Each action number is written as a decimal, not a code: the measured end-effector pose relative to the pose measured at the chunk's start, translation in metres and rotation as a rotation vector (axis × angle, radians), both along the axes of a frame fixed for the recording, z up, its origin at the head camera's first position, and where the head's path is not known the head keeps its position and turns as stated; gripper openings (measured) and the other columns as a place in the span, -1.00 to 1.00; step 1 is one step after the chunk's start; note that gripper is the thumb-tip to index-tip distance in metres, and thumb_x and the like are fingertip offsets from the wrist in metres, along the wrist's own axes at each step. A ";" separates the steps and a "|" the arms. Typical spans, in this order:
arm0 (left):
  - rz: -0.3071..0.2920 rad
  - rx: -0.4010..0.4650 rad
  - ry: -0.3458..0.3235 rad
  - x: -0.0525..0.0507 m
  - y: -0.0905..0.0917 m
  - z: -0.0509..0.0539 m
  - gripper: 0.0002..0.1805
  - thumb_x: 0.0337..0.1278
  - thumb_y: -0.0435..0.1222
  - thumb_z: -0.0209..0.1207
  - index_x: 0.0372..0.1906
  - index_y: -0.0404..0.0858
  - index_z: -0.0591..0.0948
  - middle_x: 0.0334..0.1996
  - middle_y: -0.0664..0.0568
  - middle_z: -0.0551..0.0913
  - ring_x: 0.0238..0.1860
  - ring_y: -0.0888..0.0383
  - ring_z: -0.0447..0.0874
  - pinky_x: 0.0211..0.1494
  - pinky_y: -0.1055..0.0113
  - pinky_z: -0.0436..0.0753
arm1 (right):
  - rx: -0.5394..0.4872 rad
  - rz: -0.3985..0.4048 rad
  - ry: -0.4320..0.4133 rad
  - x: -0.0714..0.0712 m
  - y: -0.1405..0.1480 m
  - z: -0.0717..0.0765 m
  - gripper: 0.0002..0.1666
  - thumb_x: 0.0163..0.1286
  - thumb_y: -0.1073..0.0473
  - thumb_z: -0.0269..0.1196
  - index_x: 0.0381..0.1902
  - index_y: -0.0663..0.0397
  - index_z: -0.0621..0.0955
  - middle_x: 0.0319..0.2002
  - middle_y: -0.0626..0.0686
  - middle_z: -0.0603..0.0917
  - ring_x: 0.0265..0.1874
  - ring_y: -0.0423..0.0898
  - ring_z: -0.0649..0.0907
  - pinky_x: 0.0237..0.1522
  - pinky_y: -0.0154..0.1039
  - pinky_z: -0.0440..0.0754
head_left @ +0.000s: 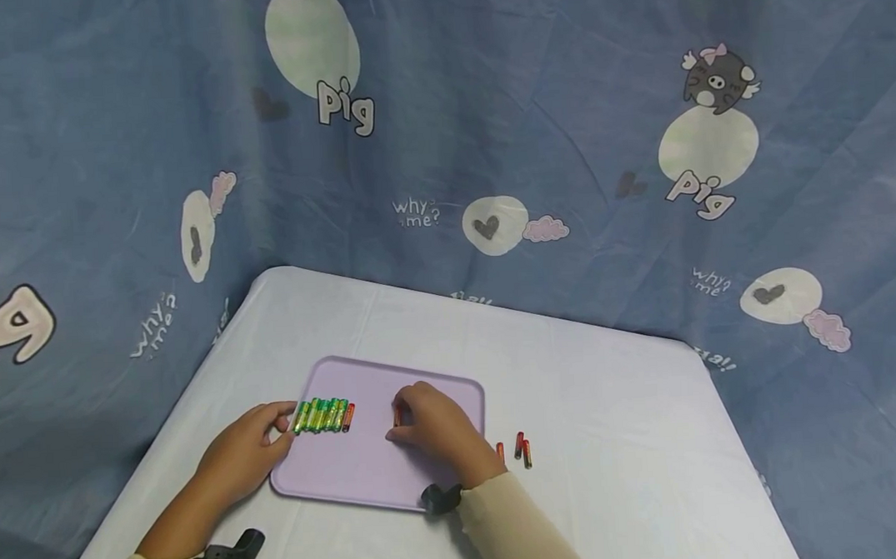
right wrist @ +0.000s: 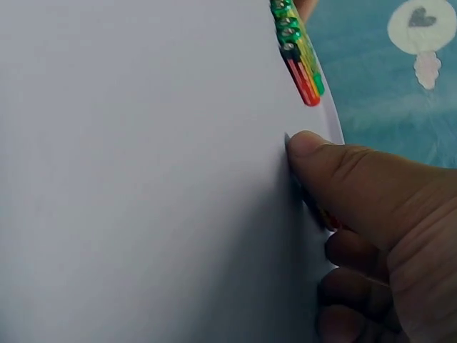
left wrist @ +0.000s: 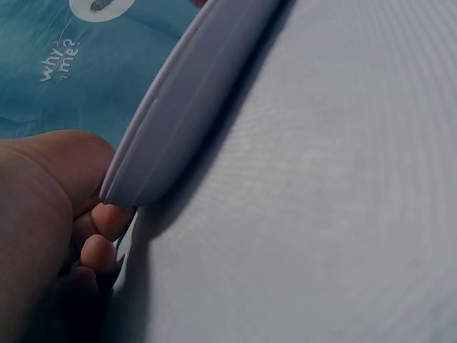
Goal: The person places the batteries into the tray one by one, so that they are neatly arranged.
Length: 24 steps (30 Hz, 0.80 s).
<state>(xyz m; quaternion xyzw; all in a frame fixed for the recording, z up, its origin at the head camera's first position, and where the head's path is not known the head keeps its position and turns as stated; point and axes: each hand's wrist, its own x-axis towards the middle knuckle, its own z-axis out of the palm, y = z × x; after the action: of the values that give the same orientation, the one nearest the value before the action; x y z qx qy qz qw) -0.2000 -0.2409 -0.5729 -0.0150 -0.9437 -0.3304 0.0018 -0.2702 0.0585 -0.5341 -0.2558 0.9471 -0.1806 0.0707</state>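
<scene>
A row of green-and-yellow batteries (head_left: 320, 415) lies side by side on a lilac tray (head_left: 366, 475), with one red battery (head_left: 349, 417) at its right end. At the tray's left rim (left wrist: 164, 107), my left hand (head_left: 239, 451) grips the edge, its thumb and forefinger close to the row. Over the tray's right half, my right hand (head_left: 432, 422) pinches another red battery (head_left: 397, 417) between thumb and fingers. In the right wrist view, the thumb (right wrist: 310, 145) hides most of that battery, and the row (right wrist: 296, 50) shows farther off.
Several red batteries (head_left: 523, 450) lie on the white tablecloth (head_left: 613, 439) to the right of the tray, partly behind my right wrist. A blue printed curtain (head_left: 590, 98) hangs behind the table and along its left side.
</scene>
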 end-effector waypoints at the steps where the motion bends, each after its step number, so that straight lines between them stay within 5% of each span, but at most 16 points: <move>1: 0.000 0.000 0.002 0.000 0.000 0.000 -0.46 0.29 -0.22 0.30 0.34 -0.25 0.57 -0.17 0.15 0.58 -0.31 0.22 0.40 -0.30 0.30 0.35 | 0.001 0.003 0.003 0.000 -0.002 0.000 -0.60 0.15 -0.07 0.61 -0.21 -0.14 0.64 -0.30 -0.21 0.54 -0.28 -0.27 0.50 -0.12 -0.34 0.52; 24: -0.007 -0.006 0.021 -0.001 -0.001 -0.002 -0.47 0.29 -0.23 0.29 0.34 -0.25 0.57 -0.19 0.18 0.56 -0.33 0.24 0.38 -0.31 0.31 0.34 | 0.002 0.008 -0.014 -0.001 -0.042 -0.004 -0.63 0.18 -0.06 0.60 -0.26 -0.11 0.63 -0.33 -0.19 0.53 -0.30 -0.26 0.49 -0.17 -0.36 0.49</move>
<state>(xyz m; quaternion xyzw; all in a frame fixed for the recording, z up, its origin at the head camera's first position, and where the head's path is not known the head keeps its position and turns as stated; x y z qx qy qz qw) -0.2005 -0.2416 -0.5753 -0.0218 -0.9446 -0.3273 0.0103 -0.2715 0.0161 -0.5379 -0.2580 0.9457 -0.1814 0.0784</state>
